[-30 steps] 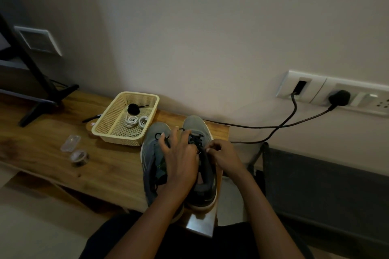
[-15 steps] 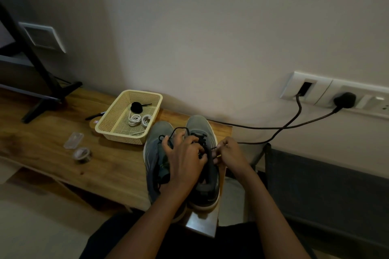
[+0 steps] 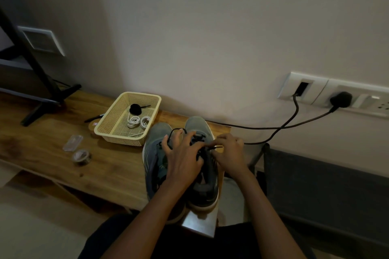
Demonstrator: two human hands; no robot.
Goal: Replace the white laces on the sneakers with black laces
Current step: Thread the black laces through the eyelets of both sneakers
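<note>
While I watched the head view, the black lace point(image 3: 175, 129) was partly threaded through the right sneaker point(image 3: 199, 127), one loop of it arching above the toe end. That sneaker stood beside the left sneaker point(image 3: 156, 140) at the desk's point(image 3: 42, 147) right end, toes toward the wall and heels overhanging the near edge.

My view showed the right hand point(image 3: 229, 151) just beside the shoe's outer side, wrist low, fingers curled and pinching the lace's free end level with the eyelets. The left hand point(image 3: 183, 157) reached across from the left, palm down over the tongue, fingers spread and lightly bent on the lacing. I could not tell whether they had caught the lace or only pressed on it.

Just left of the sneakers sat a cream mesh basket point(image 3: 109, 132) holding coiled white laces point(image 3: 137, 121) and a rolled black lace point(image 3: 134, 109). Two small clear items point(image 3: 72, 142) lay farther left. On the wall to the right, a black plug point(image 3: 341, 99) sat in a socket strip point(image 3: 366, 101), cables trailing toward the desk.
</note>
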